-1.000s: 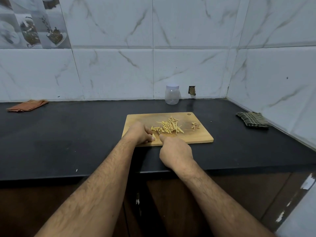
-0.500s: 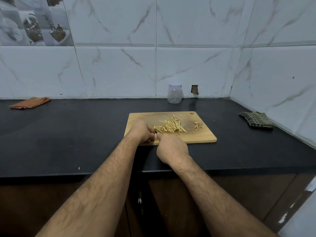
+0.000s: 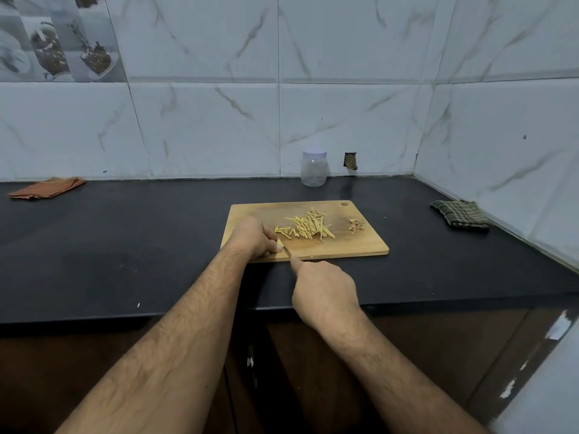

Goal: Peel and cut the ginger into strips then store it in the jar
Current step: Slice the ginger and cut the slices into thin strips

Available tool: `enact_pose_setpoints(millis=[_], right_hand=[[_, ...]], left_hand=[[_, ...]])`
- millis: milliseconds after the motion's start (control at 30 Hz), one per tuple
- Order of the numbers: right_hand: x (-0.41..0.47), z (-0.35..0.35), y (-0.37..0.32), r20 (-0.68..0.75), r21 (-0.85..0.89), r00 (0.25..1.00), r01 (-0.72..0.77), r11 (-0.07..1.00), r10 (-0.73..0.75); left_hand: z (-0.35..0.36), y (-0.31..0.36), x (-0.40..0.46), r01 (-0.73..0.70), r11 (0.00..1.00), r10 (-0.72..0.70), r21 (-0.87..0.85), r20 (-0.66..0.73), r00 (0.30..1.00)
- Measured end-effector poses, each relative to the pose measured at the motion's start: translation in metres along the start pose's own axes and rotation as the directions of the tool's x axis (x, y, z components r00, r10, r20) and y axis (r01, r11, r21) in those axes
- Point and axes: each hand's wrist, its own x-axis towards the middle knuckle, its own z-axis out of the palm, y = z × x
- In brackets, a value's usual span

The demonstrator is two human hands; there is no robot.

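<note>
A knife [image 3: 286, 249] is held in the right hand [image 3: 324, 292]. A ginger piece, mostly hidden, is pinned by the curled left hand [image 3: 255, 238]. Ginger strips [image 3: 305, 227] are piled on the cutting board [image 3: 360, 245].

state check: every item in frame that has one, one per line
jar: lid on, looks empty
ginger strips: cut, piled on cutting board
peel scraps: on board, apart from strips
knife: gripped by right hand
left hand: fingers curled, contents hidden
</note>
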Motion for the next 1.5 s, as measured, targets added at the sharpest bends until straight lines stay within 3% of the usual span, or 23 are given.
enact_pose_setpoints(millis=[267, 567, 1167, 1500], right_hand=[[0.022, -0.003, -0.001, -0.034, 0.012, 0.997, -0.071, 0.997, 0.071], [0.023, -0.004, -0.004, -0.098, 0.119, 0.994, -0.028, 0.992, 0.039], [0.036, -0.006, -0.004, -0.076, 0.100, 0.994, -0.069, 0.993, 0.077], [0.033, -0.003, -0.010, -0.069, 0.179, 0.997, -0.008, 0.984, 0.021]], left_hand=[[0.002, -0.004, 0.002, -0.011, 0.999, 0.011, -0.042, -0.020, 1.000], [0.001, -0.005, 0.003, -0.020, 0.999, 0.021, -0.027, 0.007, 1.000], [0.000, -0.006, 0.005, -0.033, 0.999, 0.033, 0.010, 0.015, 0.999], [-0.002, 0.000, 0.003, 0.004, 1.000, -0.004, 0.003, 0.008, 1.000]])
